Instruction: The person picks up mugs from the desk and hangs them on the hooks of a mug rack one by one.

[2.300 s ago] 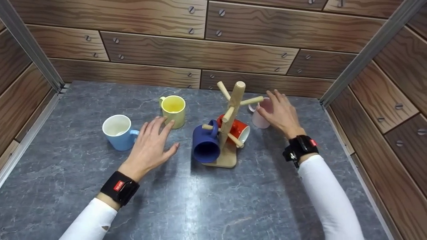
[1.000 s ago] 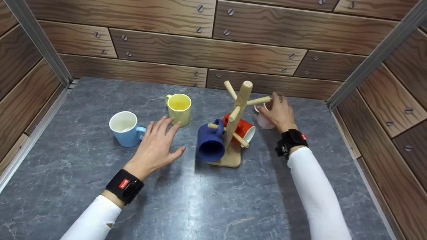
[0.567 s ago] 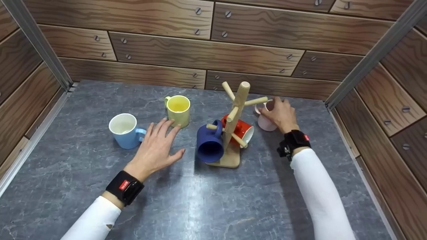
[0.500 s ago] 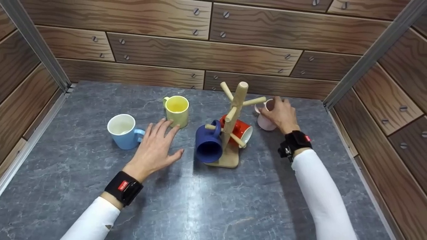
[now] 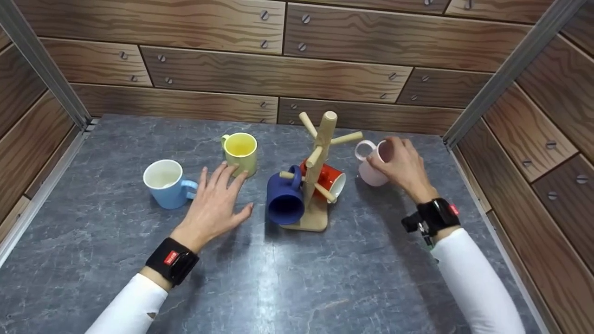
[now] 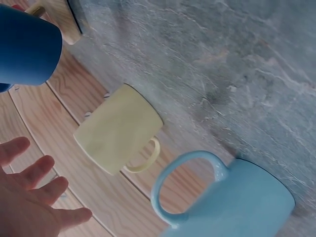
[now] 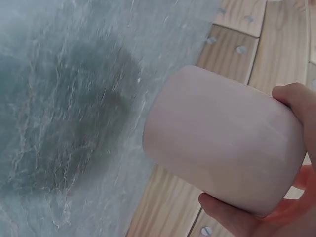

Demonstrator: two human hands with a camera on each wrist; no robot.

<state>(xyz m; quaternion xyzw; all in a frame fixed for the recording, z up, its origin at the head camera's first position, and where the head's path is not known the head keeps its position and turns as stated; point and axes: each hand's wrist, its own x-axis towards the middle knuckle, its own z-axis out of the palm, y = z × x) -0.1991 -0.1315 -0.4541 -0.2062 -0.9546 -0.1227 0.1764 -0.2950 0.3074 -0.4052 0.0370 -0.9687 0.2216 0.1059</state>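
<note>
My right hand (image 5: pixel 404 168) grips a pink mug (image 5: pixel 371 171) by its rim, right of the wooden mug tree (image 5: pixel 320 157). The mug tilts, its handle pointing left toward the tree. In the right wrist view the pink mug (image 7: pixel 224 140) hangs above the tabletop, with fingers and thumb on opposite sides of its rim. My left hand (image 5: pixel 209 208) is spread over the table and holds nothing. It is nearest the light blue mug (image 5: pixel 168 190) and the yellow mug (image 5: pixel 243 160), both upright. A dark blue mug (image 5: pixel 280 195) and a red mug (image 5: pixel 327 178) hang on the tree.
The grey marbled tabletop (image 5: pixel 297 287) is bounded by a wood-patterned back wall (image 5: pixel 209 69) and side walls. Several bare pegs, such as the upper right peg (image 5: pixel 348 138), stick out from the tree. Metal frame posts stand in the back corners.
My right hand has closed on the pink mug's rim, then lifted and tilted it, moving slightly right and nearer. My left hand has stayed almost still. The head view has shifted a little.
</note>
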